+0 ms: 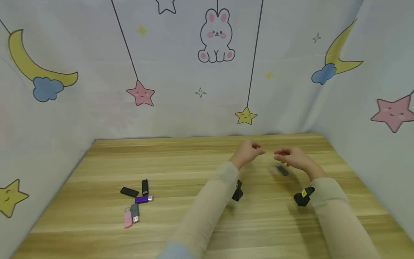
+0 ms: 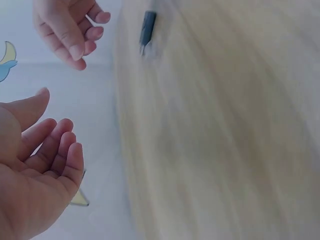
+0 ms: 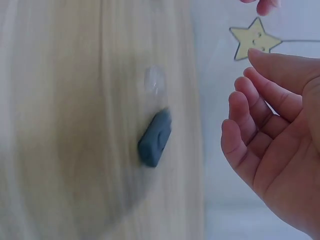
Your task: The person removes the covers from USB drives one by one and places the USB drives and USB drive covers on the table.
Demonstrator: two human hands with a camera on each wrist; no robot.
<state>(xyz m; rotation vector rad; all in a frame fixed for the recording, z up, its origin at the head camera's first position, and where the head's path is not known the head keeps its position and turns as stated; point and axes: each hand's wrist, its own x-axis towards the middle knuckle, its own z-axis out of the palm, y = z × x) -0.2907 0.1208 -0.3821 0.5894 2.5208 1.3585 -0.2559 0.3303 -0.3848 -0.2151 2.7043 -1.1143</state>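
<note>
Both hands hover above the far right part of the table, facing each other with a gap between them. My left hand (image 1: 247, 154) has loosely bent fingers and holds nothing. Loosely curled as well, my right hand (image 1: 295, 157) is empty. Below the right hand lies a dark grey USB flash drive (image 1: 282, 169), its body showing plainly in the right wrist view. A small clear piece (image 3: 154, 80) rests by the drive's end, blurred. In the left wrist view, the same flash drive (image 2: 148, 29) lies beyond the fingertips.
On the left of the wooden table (image 1: 97, 169) are a purple flash drive (image 1: 142, 199), a pink one (image 1: 128, 218), a grey one (image 1: 134, 213) and two black sticks (image 1: 145, 187). White patterned cloth (image 1: 181, 72) hangs behind and at both sides. Black wrist-worn devices (image 1: 303, 197) hang under the sleeves.
</note>
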